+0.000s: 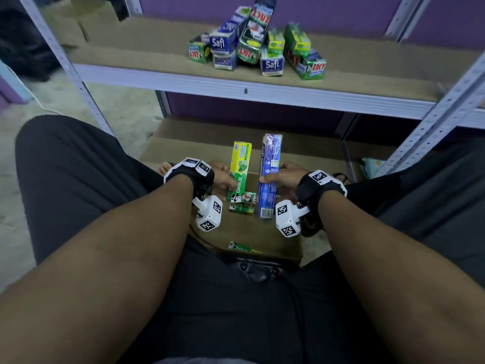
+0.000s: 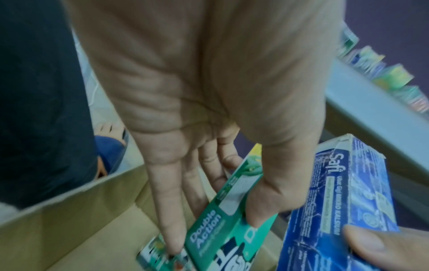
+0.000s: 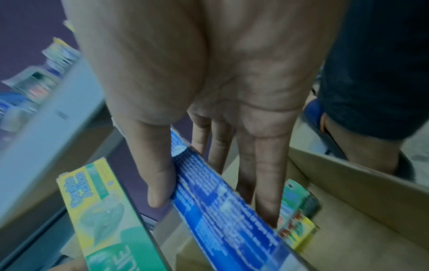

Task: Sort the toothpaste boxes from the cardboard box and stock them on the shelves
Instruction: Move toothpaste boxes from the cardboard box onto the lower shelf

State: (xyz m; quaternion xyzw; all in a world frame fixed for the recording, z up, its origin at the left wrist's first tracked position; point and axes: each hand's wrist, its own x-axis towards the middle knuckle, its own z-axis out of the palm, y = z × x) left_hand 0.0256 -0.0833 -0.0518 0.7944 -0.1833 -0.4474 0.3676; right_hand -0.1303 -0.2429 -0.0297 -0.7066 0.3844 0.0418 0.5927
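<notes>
1. The left hand (image 1: 223,177) pinches a green Darlie box (image 1: 240,169) near its lower end, thumb on one face and fingers behind, over the open carton (image 1: 183,151). I'd guess the low grip is there to leave the far end free to go onto the shelf (image 1: 236,85) first.
2. The right hand (image 1: 284,174) grips a blue Safi box (image 1: 269,177) the same way, thumb across one side and fingers straight along the other. The two boxes stand just beside each other, between the hands, not touching as far as I can tell.
3. One brand per hand looks like sorting done at the pick.
4. Below the fingers, more green boxes (image 1: 242,200) lie in the carton.
5. Above and beyond both grips, a loose pile (image 1: 257,46) of Safi and Zact boxes sits mid-shelf, some leaning on others. It could topple if nudged; bare board lies either side.
6. The shelf's front rail and the right upright (image 1: 435,111) stand between hands and board.
</notes>
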